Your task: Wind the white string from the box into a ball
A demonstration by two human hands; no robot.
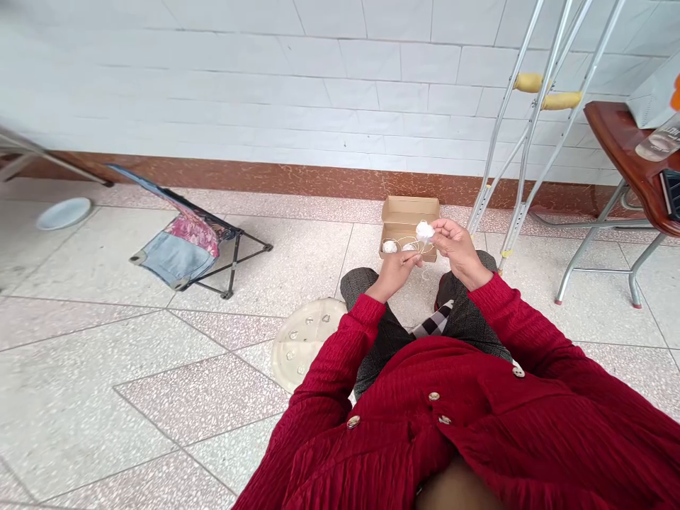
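Note:
A small white fluffy ball (423, 231) is pinched in the fingertips of my right hand (457, 249), above the front of an open cardboard box (410, 208). To its left and slightly lower, my left hand (396, 272) is closed on a thin pale cord (419, 248) that runs up toward the ball. Inside the box sit more white balls (389, 246), with yellowish cord looping around them. My left hand partly hides the box's front edge.
Two metal crutches (523, 163) with yellow grips lean on the wall at right. Beside them stands a brown table (616, 142) holding a bottle (660, 144). A folding chair (183, 248) is at left. A round pale mat (302, 333) lies by my left knee.

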